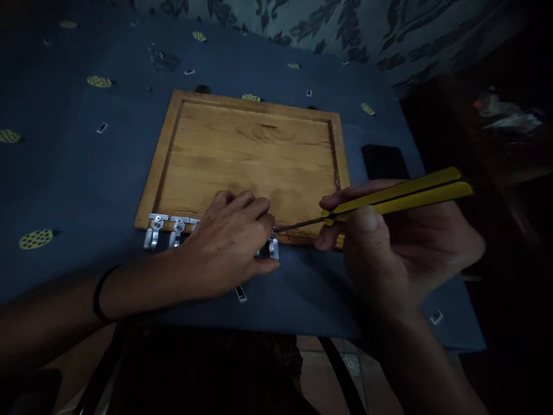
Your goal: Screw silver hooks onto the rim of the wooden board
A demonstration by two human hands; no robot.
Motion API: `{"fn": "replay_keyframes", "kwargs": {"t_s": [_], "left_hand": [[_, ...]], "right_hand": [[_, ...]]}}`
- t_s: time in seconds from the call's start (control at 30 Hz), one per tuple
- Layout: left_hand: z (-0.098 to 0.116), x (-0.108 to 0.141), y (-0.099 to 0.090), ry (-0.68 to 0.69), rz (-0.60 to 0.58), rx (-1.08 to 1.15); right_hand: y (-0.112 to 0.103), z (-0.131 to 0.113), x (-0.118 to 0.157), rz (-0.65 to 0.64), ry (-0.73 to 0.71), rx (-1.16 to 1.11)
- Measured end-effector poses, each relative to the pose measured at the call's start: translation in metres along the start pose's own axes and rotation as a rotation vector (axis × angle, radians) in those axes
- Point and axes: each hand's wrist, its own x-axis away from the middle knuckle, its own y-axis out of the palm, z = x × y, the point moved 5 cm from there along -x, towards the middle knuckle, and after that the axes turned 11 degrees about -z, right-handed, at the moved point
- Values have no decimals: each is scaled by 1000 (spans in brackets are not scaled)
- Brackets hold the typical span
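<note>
A framed wooden board (253, 155) lies on the table with silver metal hooks in a row along its near edge. Two of them, the leftmost hook (155, 230) and the hook beside it (177, 231), show plainly; others are partly covered by my left hand (235, 239). Its fingers are curled, with thumb and fingertips around the rightmost visible hook (273, 246). My right hand (389, 236) grips a screwdriver (397, 193) by its yellow and black handle. The thin shaft points left, and its tip reaches the top of that hook, where the exact contact is hard to see.
A dark blue patterned cloth (78, 173) covers the table. Small metal pieces (162, 59) lie at the back left. A black flat object (384, 161) rests right of the board. Patterned fabric (341, 29) stands behind the table, and a pale bundle (512, 115) sits far right.
</note>
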Motion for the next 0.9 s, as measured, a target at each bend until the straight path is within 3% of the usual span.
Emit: {"fn": "replay_keyframes", "kwargs": {"t_s": [0.57, 0.9], "left_hand": [[0, 0, -1, 0, -4, 6], [0, 0, 0, 3, 19, -5]], "right_hand": [[-4, 1, 2, 14, -37, 49], [-1, -1, -1, -61, -56, 8]]}}
